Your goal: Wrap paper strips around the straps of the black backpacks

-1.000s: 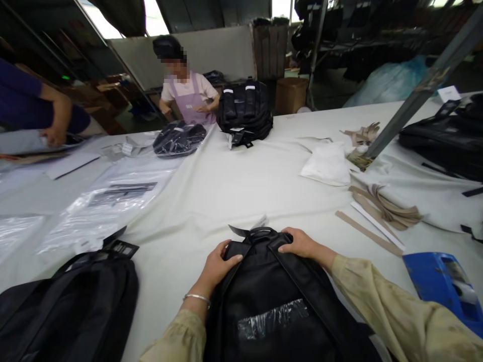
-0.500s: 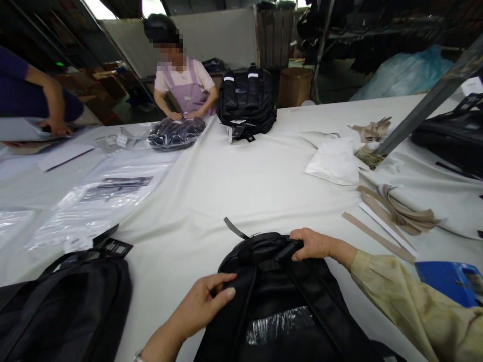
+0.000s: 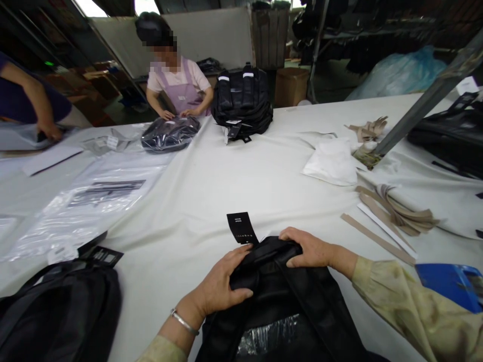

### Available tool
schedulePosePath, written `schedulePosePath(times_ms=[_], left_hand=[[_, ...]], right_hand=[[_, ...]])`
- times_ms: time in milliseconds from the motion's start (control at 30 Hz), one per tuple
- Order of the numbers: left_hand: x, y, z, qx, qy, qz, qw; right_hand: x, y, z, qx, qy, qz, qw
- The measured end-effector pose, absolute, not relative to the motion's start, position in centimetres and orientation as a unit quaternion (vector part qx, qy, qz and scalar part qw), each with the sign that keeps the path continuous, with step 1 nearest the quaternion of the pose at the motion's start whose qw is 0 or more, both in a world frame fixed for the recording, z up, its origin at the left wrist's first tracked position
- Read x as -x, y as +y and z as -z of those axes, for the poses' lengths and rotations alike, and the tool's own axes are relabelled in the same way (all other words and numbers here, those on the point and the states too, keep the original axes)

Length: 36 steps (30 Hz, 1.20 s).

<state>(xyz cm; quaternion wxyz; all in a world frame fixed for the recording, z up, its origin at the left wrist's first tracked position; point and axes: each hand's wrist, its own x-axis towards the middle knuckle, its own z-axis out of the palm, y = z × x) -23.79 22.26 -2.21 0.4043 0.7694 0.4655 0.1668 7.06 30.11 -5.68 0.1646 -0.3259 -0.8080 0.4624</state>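
Observation:
A black backpack point(image 3: 279, 296) lies before me on the white-covered table, its straps facing up and a piece of clear plastic film point(image 3: 268, 334) across its back. My left hand point(image 3: 222, 284) grips the top left of the backpack, thumb on the near side and fingers over the top edge. At the top right, my right hand point(image 3: 307, 249) is closed around the upper strap area. A black hang tag point(image 3: 242, 228) with pale print lies flat beyond the top edge, close to my left fingertips. The lower part of the backpack runs out of view.
Another black backpack point(image 3: 60, 306) lies at the left. Clear plastic bags point(image 3: 94, 196) spread beyond it. A co-worker point(image 3: 179, 85) handles a bagged backpack point(image 3: 170, 134), beside a standing backpack point(image 3: 241, 103). Beige strips point(image 3: 400, 213), a blue object point(image 3: 449, 284) and a slanted metal post point(image 3: 415, 108) are on the right.
My left hand has moved up and right onto the backpack's top and closed on it. The hang tag has turned to lie flat. My right hand stays at the top right.

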Motion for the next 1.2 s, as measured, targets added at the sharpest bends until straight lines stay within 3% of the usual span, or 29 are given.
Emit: schedulePosePath(times_ms=[167, 333, 633, 967, 1067, 1200], left_hand=[[23.6, 23.4, 1.8, -0.753, 0.514, -0.081, 0.404], [24.2, 24.7, 1.2, -0.723, 0.543, 0.003, 0.426], [23.6, 24.9, 1.0, -0.735, 0.489, -0.063, 0.465], [23.5, 25.6, 0.0, -0.705, 0.468, -0.041, 0.532], [23.7, 25.9, 0.7, -0.697, 0.525, -0.025, 0.488], [24.1, 26.1, 3.3, -0.704, 0.620, 0.041, 0.343]], right_hand=[[-5.0, 30.2, 5.3, 0.346, -0.819, -0.445, 0.109], [-4.9, 31.7, 4.7, 0.378, -0.778, -0.502, 0.021], [-5.1, 31.1, 5.1, 0.346, -0.807, -0.474, 0.060], [-5.0, 32.9, 3.9, 0.321, -0.802, -0.504, -0.007], [-5.1, 33.1, 3.9, 0.340, -0.830, -0.442, -0.019], [-5.5, 32.4, 6.2, 0.426, -0.847, -0.313, -0.045]])
